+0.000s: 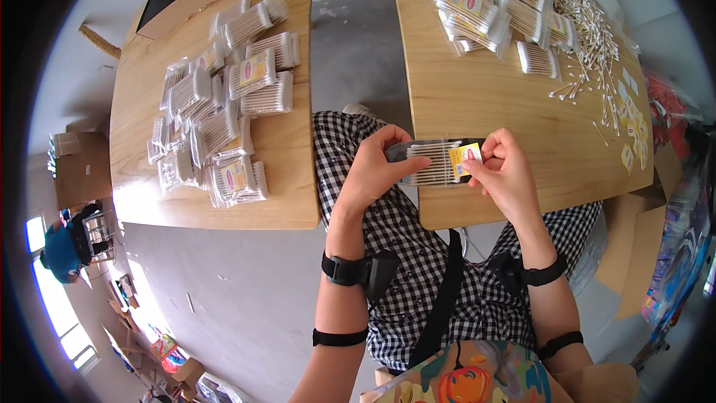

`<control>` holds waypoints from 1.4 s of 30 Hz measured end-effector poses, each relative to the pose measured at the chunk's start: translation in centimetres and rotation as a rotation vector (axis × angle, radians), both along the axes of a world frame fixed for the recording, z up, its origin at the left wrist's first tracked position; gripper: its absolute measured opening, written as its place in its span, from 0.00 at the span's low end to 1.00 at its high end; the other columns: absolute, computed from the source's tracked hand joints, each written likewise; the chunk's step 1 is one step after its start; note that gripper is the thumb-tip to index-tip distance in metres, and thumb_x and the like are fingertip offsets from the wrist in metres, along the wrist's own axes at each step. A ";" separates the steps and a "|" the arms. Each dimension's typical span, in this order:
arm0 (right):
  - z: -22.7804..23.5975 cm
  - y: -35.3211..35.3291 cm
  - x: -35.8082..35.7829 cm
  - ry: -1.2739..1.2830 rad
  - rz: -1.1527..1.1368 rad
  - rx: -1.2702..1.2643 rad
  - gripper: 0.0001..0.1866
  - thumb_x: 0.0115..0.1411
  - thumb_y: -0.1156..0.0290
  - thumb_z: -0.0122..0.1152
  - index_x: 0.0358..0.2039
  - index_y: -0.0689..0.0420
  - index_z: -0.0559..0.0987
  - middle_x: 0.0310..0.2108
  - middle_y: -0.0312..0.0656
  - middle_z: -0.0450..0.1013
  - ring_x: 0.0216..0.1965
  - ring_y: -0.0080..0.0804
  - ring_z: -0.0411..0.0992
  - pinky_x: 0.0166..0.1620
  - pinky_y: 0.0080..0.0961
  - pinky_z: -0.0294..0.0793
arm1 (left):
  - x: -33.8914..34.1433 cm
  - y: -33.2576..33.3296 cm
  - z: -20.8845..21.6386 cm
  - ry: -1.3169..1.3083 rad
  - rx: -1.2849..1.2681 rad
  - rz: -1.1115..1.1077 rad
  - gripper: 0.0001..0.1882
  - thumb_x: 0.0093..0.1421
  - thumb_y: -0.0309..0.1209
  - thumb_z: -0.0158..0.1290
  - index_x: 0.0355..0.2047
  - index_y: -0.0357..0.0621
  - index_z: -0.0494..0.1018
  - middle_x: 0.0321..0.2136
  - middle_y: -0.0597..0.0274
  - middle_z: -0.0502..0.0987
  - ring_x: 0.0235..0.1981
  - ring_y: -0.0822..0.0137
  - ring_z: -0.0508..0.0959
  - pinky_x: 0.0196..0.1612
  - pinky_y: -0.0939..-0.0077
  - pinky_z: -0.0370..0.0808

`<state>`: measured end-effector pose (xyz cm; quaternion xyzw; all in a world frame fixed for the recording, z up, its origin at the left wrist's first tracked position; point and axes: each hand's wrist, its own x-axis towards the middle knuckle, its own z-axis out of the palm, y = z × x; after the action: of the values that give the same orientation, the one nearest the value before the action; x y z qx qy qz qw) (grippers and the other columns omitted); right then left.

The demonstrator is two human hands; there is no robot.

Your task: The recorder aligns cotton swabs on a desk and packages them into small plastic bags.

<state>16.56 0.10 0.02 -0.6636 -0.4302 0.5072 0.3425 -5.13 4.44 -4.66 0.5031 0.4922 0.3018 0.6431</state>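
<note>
Between my hands, above the near edge of the right table, is a clear plastic bag of cotton swabs [434,170]. A small yellow and white label card [464,162] shows at the bag's right end. My left hand [378,168] is closed round the left end, its thumb lying across the swabs. With fingers pinched together, my right hand [509,173] grips the right end beside the card. Whether the card is inside the plastic or on top of it, I cannot tell.
Bagged swab packs [212,123] lie heaped on the left table [287,172]. More packs [477,11], loose cotton swabs [589,26] and scattered label cards [636,130] cover part of the right table [477,116]. A gap separates the tables. A cardboard box [630,242] stands at the right.
</note>
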 end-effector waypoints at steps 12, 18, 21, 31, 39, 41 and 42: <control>-1.1 -0.6 -1.7 -0.225 0.017 0.209 0.07 0.63 0.77 0.64 0.38 0.63 0.74 0.29 0.40 0.77 0.26 0.24 0.76 0.29 0.19 0.73 | 0.1 -0.1 0.1 0.001 -0.012 0.021 0.16 0.52 0.30 0.71 0.35 0.40 0.75 0.28 0.73 0.76 0.29 0.82 0.70 0.33 0.85 0.68; -0.4 -0.6 -2.9 -0.180 -0.041 0.093 0.05 0.60 0.81 0.64 0.34 0.64 0.75 0.28 0.41 0.77 0.27 0.25 0.76 0.30 0.22 0.74 | 0.0 -0.2 -0.2 0.016 0.009 0.029 0.16 0.51 0.29 0.71 0.34 0.41 0.75 0.28 0.74 0.75 0.29 0.83 0.70 0.32 0.85 0.68; -0.3 -0.6 -3.3 -0.141 -0.048 0.073 0.05 0.59 0.82 0.64 0.34 0.64 0.76 0.28 0.41 0.77 0.26 0.24 0.75 0.30 0.22 0.74 | 0.0 -0.2 0.0 -0.005 -0.007 0.015 0.15 0.52 0.29 0.71 0.33 0.41 0.74 0.27 0.74 0.75 0.28 0.83 0.70 0.32 0.86 0.68; 0.4 -1.4 -2.2 0.031 -0.077 0.033 0.07 0.63 0.78 0.63 0.41 0.64 0.79 0.29 0.36 0.75 0.25 0.17 0.72 0.23 0.16 0.69 | -0.1 -0.3 -0.3 -0.012 0.006 0.025 0.15 0.53 0.30 0.70 0.33 0.42 0.74 0.26 0.75 0.75 0.27 0.84 0.70 0.30 0.87 0.67; 0.3 -1.8 -1.9 0.269 -0.122 -0.043 0.10 0.66 0.75 0.61 0.46 0.65 0.79 0.26 0.35 0.73 0.22 0.14 0.69 0.19 0.12 0.64 | -0.1 -0.1 -0.2 -0.007 0.008 0.008 0.17 0.53 0.31 0.71 0.34 0.39 0.74 0.26 0.72 0.75 0.28 0.81 0.71 0.31 0.84 0.70; 0.3 -1.8 -1.9 0.290 -0.103 -0.045 0.11 0.66 0.75 0.60 0.47 0.65 0.79 0.27 0.36 0.73 0.22 0.13 0.69 0.19 0.11 0.64 | -0.2 -0.2 -0.3 -0.014 0.018 0.012 0.15 0.54 0.30 0.71 0.34 0.40 0.74 0.26 0.73 0.76 0.28 0.82 0.71 0.31 0.86 0.68; 0.3 -1.8 -2.0 0.311 -0.105 -0.059 0.11 0.66 0.75 0.60 0.48 0.65 0.79 0.27 0.36 0.73 0.22 0.13 0.69 0.19 0.11 0.64 | -0.3 -0.2 -0.3 -0.017 0.024 0.014 0.15 0.54 0.30 0.71 0.34 0.41 0.74 0.26 0.73 0.77 0.28 0.83 0.71 0.31 0.86 0.67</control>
<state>14.53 -1.70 0.34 -0.6084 -0.3217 0.5974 0.4116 -5.41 4.20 -4.96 0.5046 0.4868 0.3164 0.6390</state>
